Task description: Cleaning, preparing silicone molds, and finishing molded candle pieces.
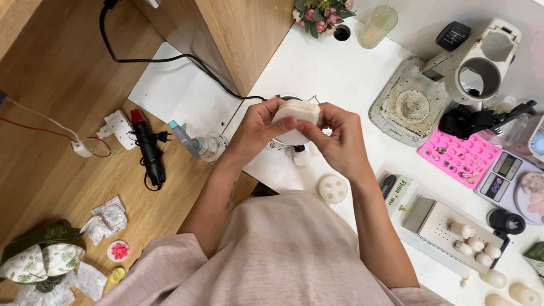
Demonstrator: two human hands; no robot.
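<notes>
White round mould (296,113), smooth, pinched between left hand (258,129), right hand (338,139).

The white round mould (296,115) is partly covered by the fingers of the left hand (256,131) and right hand (339,141), and it hides most of the metal pot (286,100) lying directly behind it (only a sliver of rim shows). Right of the mould, the small pieces in the pink tray (460,156) are too small to tell apart. Further right, the pale plate (532,192) is cut off by the picture's edge.
</notes>
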